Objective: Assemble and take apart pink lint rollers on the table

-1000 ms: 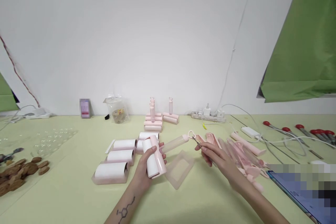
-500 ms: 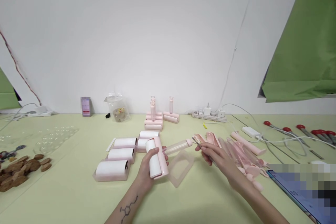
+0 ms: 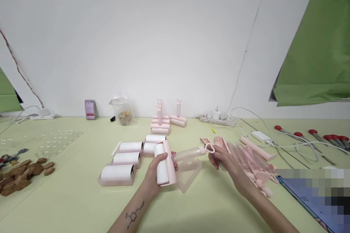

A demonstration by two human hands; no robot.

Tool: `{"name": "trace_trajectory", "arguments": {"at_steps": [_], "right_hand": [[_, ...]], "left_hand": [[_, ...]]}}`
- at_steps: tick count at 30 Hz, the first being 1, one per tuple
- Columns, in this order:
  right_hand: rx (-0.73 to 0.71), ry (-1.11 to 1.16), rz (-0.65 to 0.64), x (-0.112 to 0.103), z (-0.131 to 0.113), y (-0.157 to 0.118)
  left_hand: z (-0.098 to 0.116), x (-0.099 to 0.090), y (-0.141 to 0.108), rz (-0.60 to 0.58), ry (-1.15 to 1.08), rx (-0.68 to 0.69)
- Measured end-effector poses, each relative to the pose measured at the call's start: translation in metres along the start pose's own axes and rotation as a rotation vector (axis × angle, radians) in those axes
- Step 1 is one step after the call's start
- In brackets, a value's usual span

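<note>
My left hand (image 3: 156,173) is wrapped round the head of a pink lint roller (image 3: 170,169) with a white paper roll. Its clear handle (image 3: 188,154) points right, towards my right hand (image 3: 226,162). At the handle's pink end cap is a heart-shaped pink loop (image 3: 210,148), and the closed fingers of my right hand pinch its right side. A thin metal tool (image 3: 223,168) shows partly below those fingers; its kind is unclear. Beneath the handle lies a translucent pink cover (image 3: 188,178).
Left of my hands, white rolls (image 3: 117,172) lie in pink covers. Several lint rollers (image 3: 160,125) stand by the wall. Loose pink parts (image 3: 251,160) are heaped at right, near cables, a phone (image 3: 306,200) and red-ended tools (image 3: 298,134). Brown pieces (image 3: 24,174) lie far left.
The heart-shaped loop now shows plainly at the handle's end, between it and my right fingers. My left hand and the lint roller have shifted slightly right.
</note>
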State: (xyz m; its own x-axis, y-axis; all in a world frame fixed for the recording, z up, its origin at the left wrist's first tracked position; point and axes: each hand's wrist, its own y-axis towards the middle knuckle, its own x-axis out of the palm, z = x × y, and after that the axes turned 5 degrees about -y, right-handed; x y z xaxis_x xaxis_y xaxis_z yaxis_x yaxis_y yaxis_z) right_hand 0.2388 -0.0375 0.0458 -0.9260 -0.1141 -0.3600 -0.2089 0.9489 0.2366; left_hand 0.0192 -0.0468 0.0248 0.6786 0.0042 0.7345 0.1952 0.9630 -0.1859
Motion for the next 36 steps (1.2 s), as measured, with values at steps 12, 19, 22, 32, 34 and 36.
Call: {"name": "trace_trajectory", "arguments": {"at_steps": [12, 19, 22, 32, 34, 36], "right_hand": [[0.099, -0.105, 0.081, 0.0, 0.002, -0.001], [0.072, -0.201, 0.093, -0.001, 0.001, 0.0], [0.029, -0.185, 0.102, 0.0, -0.002, -0.003], [-0.112, -0.423, 0.065, 0.007, 0.004, -0.01], [-0.118, -0.453, 0.014, 0.008, 0.004, -0.012], [-0.143, -0.489, -0.077, 0.008, 0.0, -0.015]], "left_hand": [[0.0, 0.002, -0.001, 0.095, 0.0, 0.067], [0.002, 0.002, 0.0, 0.089, -0.038, 0.083], [-0.001, 0.001, 0.0, 0.01, 0.002, -0.024], [0.0, 0.002, -0.008, -0.401, -0.288, -0.251], [0.004, 0.0, -0.007, -0.435, -0.317, -0.275], [0.01, -0.004, -0.005, -0.464, -0.269, -0.323]]}}
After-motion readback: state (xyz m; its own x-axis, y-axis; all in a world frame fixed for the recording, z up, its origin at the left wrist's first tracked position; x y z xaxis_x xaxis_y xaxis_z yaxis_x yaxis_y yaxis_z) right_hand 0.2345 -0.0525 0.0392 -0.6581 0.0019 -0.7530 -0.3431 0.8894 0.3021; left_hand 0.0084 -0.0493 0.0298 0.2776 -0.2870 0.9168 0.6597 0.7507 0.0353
